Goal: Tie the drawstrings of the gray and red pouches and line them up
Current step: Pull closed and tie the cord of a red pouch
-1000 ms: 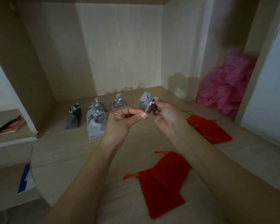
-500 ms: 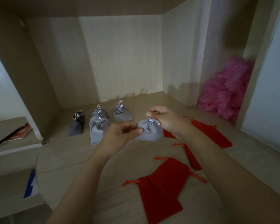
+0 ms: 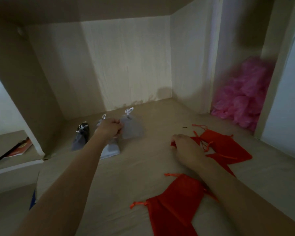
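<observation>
Desk (image 3: 143, 167) in a pale wood-grain alcove, seen from the head camera; the whole frame is dim and motion-blurred. The left hand (image 3: 110, 127) reaches to the back edge of the desk, its back turned to the camera and its fingertips hidden; the curled fingers close on the left edge of a gray pouch (image 3: 132, 129), a soft fabric sack standing there with a pale drawstring bow (image 3: 129, 111) at its gathered neck. In the same row to the left are a pale gray pouch (image 3: 110, 149), half covered by the left wrist, a fourth gray pouch of which little but the bow shows (image 3: 103, 116), and a dark gray pouch (image 3: 81, 137) nearest the desk's left edge. The right hand (image 3: 186, 150) lies knuckles-up on the left corner of the overlapping flat red pouches (image 3: 228, 145) at the right of the desk, their thin cords loose; whether it grasps the cloth or merely rests on it cannot be told. A further red pouch (image 3: 175, 201) lies near the front edge, cut off by the frame and crossed by the right forearm. A crumpled, glossy pink heap (image 3: 242, 96) fills the recess at the right. A booklet (image 3: 18, 148) lies on the lower side shelf (image 3: 7, 167) at the left.
</observation>
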`<act>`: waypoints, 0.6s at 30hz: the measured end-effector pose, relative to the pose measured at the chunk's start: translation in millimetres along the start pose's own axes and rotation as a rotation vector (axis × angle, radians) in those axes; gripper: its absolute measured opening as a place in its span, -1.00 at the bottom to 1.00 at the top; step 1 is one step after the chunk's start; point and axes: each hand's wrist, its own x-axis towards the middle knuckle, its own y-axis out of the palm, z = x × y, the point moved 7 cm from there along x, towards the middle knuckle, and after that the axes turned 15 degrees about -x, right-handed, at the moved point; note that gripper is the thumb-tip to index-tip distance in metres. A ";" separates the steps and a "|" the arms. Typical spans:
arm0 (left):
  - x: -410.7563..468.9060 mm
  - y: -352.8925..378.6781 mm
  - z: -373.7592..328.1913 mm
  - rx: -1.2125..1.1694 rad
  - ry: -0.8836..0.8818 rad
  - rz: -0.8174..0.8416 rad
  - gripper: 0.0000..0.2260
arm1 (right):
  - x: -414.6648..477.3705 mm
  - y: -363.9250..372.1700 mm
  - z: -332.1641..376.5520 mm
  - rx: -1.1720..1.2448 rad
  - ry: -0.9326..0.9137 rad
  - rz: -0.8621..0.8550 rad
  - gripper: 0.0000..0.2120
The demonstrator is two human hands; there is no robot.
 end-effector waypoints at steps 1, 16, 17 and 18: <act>5.5 3.1 0.7 0.003 -0.006 -0.004 -0.73 | -0.7 1.8 1.5 0.001 -0.001 0.005 -0.80; -4.8 34.2 -27.9 0.747 0.269 -0.038 -0.79 | 0.7 0.1 -6.0 0.126 0.003 -0.010 -0.78; -14.6 40.7 -29.0 0.693 0.265 0.056 -0.82 | 1.0 -0.1 -6.0 0.135 0.002 -0.003 -0.78; -27.9 49.9 -29.6 0.629 0.254 0.183 -0.87 | 1.9 -0.4 -6.8 0.147 0.005 0.007 -0.77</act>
